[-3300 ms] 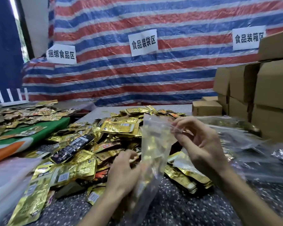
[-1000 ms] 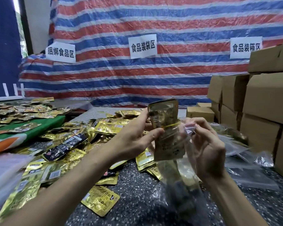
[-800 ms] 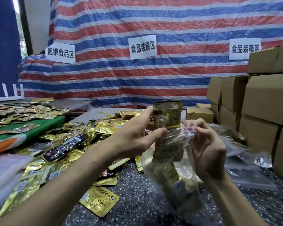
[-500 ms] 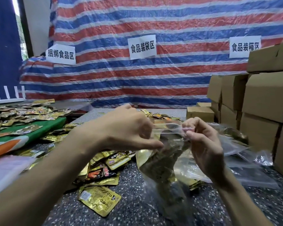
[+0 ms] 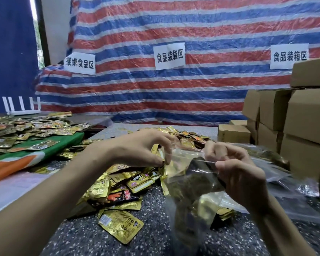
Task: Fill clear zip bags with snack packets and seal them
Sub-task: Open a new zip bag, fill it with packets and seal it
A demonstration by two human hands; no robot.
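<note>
**Bagging table: bundle now inside bag, both hands on its top edge**

Striped tarp [image 5: 174, 24] covers the back wall and carries three white signs [image 5: 169, 56] with Chinese characters. Below it is a dark speckled table [image 5: 155, 241].

1. Bag [image 5: 175, 183]: clear, held above the table in front of the person, between the two hands. Its top strip runs almost level from one hand to the other. The lower part is blurred; whether it touches the table cannot be told.
2. Bundle [image 5: 199, 179]: lies inside the bag, tilted, its upper end just under the top strip near the right hand. One second ago it stood half out of the bag mouth in the left hand; half a second ago it had dropped below the mouth.
3. Left hand [image 5: 142, 148]: fingers curled, pinching the left end of the top strip. It no longer holds the bundle.
4. Right hand [image 5: 242, 174]: thumb and forefinger pinch the right end of the strip, as in the earlier pictures.
5. Whether the strip is pressed closed cannot be told.
6. Packets [image 5: 118, 183]: a gold heap on the table under and beyond the left wrist, with one lying apart nearer the person. More cover a green cloth [image 5: 44, 146] at the left.
7. Boxes [image 5: 307, 122]: brown cardboard, stacked at the right edge.
</note>
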